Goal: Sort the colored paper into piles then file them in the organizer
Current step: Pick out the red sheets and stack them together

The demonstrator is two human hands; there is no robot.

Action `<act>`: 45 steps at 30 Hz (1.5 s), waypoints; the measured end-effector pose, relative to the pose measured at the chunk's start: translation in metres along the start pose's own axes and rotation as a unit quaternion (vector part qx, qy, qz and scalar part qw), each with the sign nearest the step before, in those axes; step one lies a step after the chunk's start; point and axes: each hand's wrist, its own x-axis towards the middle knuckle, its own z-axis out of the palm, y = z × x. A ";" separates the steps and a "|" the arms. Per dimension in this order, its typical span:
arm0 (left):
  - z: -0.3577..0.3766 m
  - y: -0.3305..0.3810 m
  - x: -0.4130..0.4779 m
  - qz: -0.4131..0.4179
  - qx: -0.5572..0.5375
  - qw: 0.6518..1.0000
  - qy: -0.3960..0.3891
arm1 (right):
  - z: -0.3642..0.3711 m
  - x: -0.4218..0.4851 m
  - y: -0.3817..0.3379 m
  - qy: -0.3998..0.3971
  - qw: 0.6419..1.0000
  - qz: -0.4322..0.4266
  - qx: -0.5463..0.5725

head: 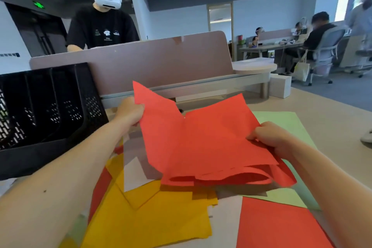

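I hold a sagging bundle of red paper sheets above the desk. My left hand pinches its upper left edge, and my right hand grips its right side. Under it lie yellow sheets, a white sheet, light green sheets and another red sheet. More red paper pokes out under the yellow at the left. The black mesh organizer with upright dividers stands at the left, its slots dark.
A pinkish desk divider runs behind the papers. A person in a black shirt wearing a white headset stands beyond it. A white box sits at the desk's far right. Other people sit at desks in the background.
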 end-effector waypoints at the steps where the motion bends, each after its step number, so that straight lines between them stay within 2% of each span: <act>1: -0.013 0.003 0.000 0.013 0.018 1.000 0.015 | 0.003 -0.002 -0.002 -0.008 1.000 -0.002 0.006; 3: -0.036 0.014 -0.004 0.045 0.074 0.996 0.038 | 0.009 -0.006 -0.006 -0.023 1.000 -0.006 0.018; 5: -0.050 0.036 -0.014 0.074 0.107 0.991 0.025 | 0.019 -0.008 -0.009 -0.039 0.998 -0.013 0.036; 8: -0.047 0.073 -0.034 0.096 0.100 0.989 -0.044 | 0.033 -0.012 -0.012 -0.065 0.996 -0.022 0.062; 14: 0.009 0.112 -0.075 0.052 0.076 0.974 -0.207 | 0.038 -0.021 -0.012 -0.108 0.987 -0.016 0.119; 17: 0.046 0.115 -0.088 0.027 0.075 0.960 -0.270 | 0.037 -0.019 -0.009 -0.114 0.979 0.000 0.167; 21: 0.084 0.108 -0.097 0.034 0.096 0.943 -0.316 | 0.034 -0.015 -0.011 -0.140 0.952 0.032 0.271; 26: 0.098 0.093 -0.101 0.052 0.126 0.901 -0.413 | 0.031 -0.018 -0.012 -0.212 0.932 0.026 0.291; 28: 0.098 0.085 -0.096 0.052 0.095 0.905 -0.411 | 0.035 -0.014 -0.009 -0.169 0.957 0.003 0.234; 30: 0.094 0.075 -0.089 0.030 0.015 0.919 -0.392 | 0.038 -0.011 -0.005 -0.082 0.989 -0.021 0.121; 32: 0.086 0.065 -0.082 0.033 -0.039 0.939 -0.339 | 0.038 -0.008 -0.002 -0.041 0.997 -0.026 0.062; 35: 0.065 0.041 -0.063 0.092 0.080 0.972 -0.200 | 0.033 -0.009 -0.003 -0.041 0.998 -0.021 0.049; 37: 0.048 0.021 -0.050 0.060 0.132 0.977 -0.157 | 0.030 -0.010 -0.004 -0.048 0.997 -0.033 0.042; 39: 0.032 0.005 -0.041 -0.011 0.133 0.975 -0.177 | 0.027 -0.010 -0.005 -0.059 0.996 -0.043 0.061; 41: 0.017 -0.008 -0.037 -0.078 0.091 0.964 -0.239 | 0.026 -0.010 -0.005 -0.068 0.993 -0.045 0.084; 45: 0.004 -0.023 -0.038 -0.102 -0.082 0.930 -0.344 | 0.030 -0.006 -0.003 -0.077 0.989 -0.052 0.113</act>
